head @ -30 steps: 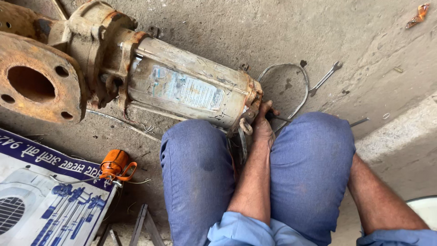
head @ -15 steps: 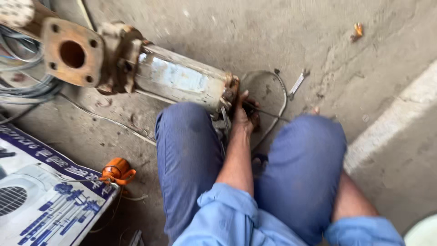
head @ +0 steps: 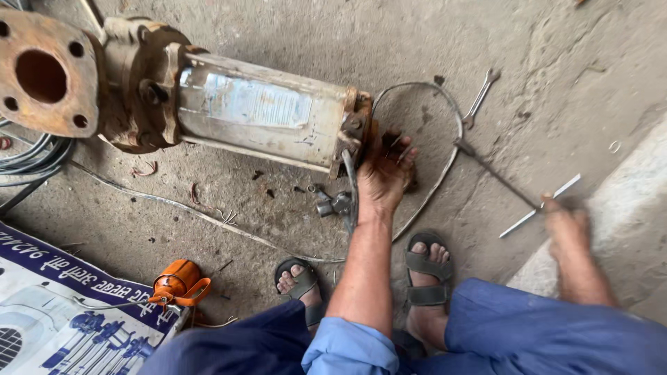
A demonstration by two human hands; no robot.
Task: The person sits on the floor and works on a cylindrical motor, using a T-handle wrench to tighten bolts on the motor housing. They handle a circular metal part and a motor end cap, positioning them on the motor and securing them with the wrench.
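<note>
The left hand was pressed, fingers spread, against the motor end of the rusty pump lying on the floor, while at three o'clock a long rod tool was gripped by the blurred right hand, seemingly wanted next at that end.

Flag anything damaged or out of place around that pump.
The pump lies on its side, its flange heavily rusted. Loose fittings and copper wire scraps litter the concrete floor. Left hand is at the motor end; right hand touches a long tool.
</note>
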